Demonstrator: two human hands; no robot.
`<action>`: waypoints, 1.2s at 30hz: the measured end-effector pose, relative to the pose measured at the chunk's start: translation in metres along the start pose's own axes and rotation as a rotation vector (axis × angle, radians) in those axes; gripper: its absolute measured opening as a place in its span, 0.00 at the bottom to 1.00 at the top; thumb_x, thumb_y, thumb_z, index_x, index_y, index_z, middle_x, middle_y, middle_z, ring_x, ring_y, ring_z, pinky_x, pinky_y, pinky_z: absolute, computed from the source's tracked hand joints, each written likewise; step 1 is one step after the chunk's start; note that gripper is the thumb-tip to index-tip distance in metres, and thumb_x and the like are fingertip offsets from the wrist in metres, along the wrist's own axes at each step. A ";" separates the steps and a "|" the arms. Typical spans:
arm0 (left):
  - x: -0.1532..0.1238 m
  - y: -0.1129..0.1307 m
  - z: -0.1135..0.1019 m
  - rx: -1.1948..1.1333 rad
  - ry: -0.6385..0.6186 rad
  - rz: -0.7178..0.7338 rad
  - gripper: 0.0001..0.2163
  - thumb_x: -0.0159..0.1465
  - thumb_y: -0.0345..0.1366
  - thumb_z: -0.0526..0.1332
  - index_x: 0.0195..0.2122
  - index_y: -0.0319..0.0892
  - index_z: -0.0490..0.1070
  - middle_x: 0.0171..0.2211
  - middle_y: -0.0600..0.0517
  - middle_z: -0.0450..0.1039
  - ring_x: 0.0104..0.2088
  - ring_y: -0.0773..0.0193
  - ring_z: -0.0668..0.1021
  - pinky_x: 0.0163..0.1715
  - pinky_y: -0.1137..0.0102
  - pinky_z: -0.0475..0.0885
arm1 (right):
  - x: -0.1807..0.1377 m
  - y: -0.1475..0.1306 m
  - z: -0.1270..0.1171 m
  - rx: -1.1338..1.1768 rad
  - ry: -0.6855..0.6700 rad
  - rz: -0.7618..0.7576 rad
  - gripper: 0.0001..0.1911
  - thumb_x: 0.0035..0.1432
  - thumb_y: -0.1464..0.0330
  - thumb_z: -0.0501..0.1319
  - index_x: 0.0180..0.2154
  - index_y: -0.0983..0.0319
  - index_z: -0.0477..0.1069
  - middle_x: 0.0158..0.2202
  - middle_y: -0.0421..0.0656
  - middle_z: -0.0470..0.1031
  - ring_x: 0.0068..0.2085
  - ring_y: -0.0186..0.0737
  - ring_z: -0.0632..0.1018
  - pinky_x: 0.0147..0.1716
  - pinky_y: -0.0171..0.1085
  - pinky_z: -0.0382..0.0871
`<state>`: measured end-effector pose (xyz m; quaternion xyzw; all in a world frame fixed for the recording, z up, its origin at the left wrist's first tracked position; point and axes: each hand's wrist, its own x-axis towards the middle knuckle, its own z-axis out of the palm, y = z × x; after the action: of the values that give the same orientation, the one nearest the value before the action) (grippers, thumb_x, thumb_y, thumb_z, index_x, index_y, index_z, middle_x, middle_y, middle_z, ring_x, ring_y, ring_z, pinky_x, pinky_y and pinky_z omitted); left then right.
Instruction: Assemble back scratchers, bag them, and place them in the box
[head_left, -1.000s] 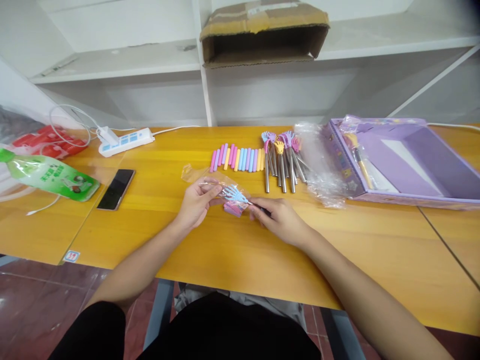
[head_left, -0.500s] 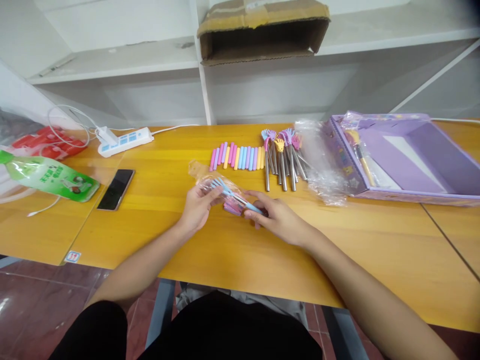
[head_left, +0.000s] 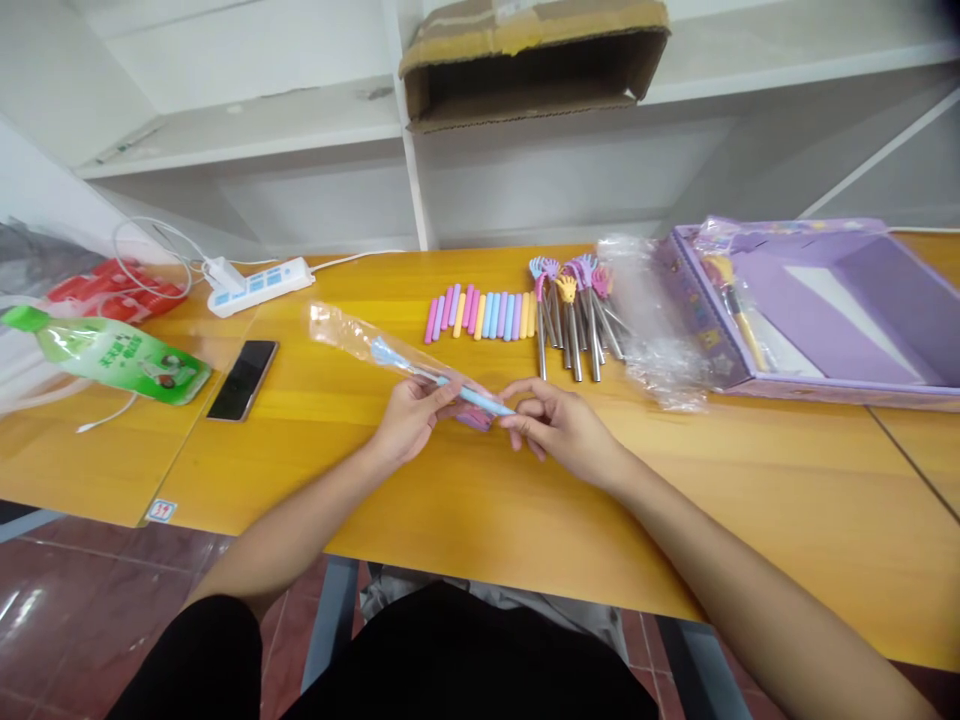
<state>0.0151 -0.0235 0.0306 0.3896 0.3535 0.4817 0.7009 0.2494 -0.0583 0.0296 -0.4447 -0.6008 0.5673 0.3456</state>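
A blue back scratcher (head_left: 477,396) with a claw-shaped head lies inside a clear plastic bag (head_left: 337,330). My left hand (head_left: 412,415) is closed round the bagged scratcher at its middle. At the lower end of the blue handle, my right hand (head_left: 551,425) pinches the tip between thumb and fingers. Something pink and purple (head_left: 476,418) shows beneath the handle, mostly hidden. Beyond my hands are a row of pastel handle sleeves (head_left: 484,314) and a pile of metal-rod scratchers (head_left: 574,310) with coloured claw heads.
Clear bags (head_left: 660,340) lie between the pile and an open purple box (head_left: 817,385), which contains a bagged scratcher with a yellow head. To the left are a phone (head_left: 242,380), a green bottle (head_left: 112,355) and a power strip (head_left: 262,287). A cardboard box (head_left: 532,30) sits on the shelf above.
The bagged scratcher has slid up and left, its claw head now well beyond my left hand. My left hand has shifted to the handle's upper part, and my right to its end.
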 end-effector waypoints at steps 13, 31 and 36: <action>-0.008 -0.004 0.002 0.110 -0.147 -0.113 0.19 0.61 0.44 0.78 0.49 0.39 0.82 0.46 0.43 0.86 0.42 0.58 0.86 0.42 0.67 0.81 | -0.004 0.016 0.010 -0.326 0.086 -0.281 0.25 0.75 0.48 0.56 0.61 0.58 0.67 0.35 0.41 0.77 0.33 0.40 0.77 0.35 0.39 0.70; -0.005 0.006 -0.002 0.257 -0.282 -0.109 0.18 0.66 0.48 0.74 0.50 0.41 0.81 0.48 0.43 0.84 0.42 0.59 0.85 0.40 0.69 0.80 | -0.006 0.003 0.007 -0.647 0.198 -0.815 0.09 0.71 0.67 0.67 0.47 0.46 0.84 0.40 0.42 0.80 0.49 0.46 0.75 0.50 0.48 0.63; -0.007 0.000 -0.002 0.266 -0.381 -0.170 0.25 0.64 0.52 0.74 0.55 0.41 0.78 0.41 0.45 0.83 0.30 0.62 0.82 0.34 0.66 0.79 | -0.005 0.002 0.012 -0.576 0.182 -0.689 0.13 0.74 0.69 0.62 0.52 0.49 0.82 0.41 0.42 0.79 0.45 0.43 0.76 0.46 0.46 0.62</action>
<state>0.0116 -0.0302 0.0306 0.5311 0.3068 0.2881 0.7354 0.2408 -0.0669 0.0263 -0.3451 -0.8140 0.1880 0.4277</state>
